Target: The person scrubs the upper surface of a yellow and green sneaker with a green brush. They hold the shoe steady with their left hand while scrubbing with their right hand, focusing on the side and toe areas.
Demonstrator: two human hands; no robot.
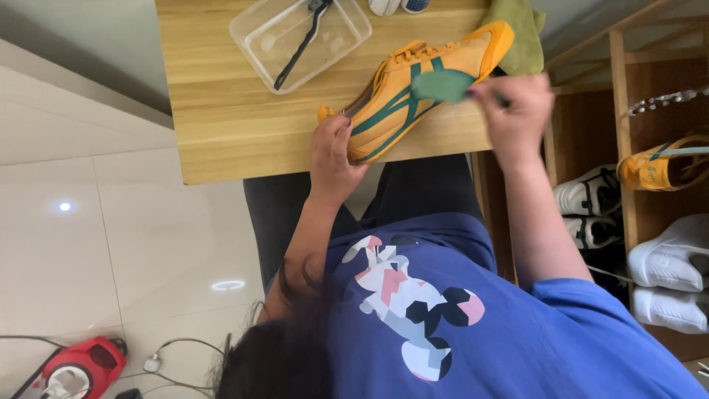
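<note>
While the left hand (pixel 334 151) grips the orange suede sneaker (pixel 421 85) and the right hand (pixel 517 111) pinches a green cloth pad (pixel 442 86), hard rubbing could tip the shoe.

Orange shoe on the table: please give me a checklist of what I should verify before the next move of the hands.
1. Left hand grips the heel end of the orange shoe: ok.
2. Shoe lies on the wooden table: ok, but the heel is near the front edge.
3. Right hand presses the teal pad on the shoe's side: ok.
4. Pad is wet enough: cannot tell.
5. Black brush lies in the clear container, apart from the shoe: ok.
</note>
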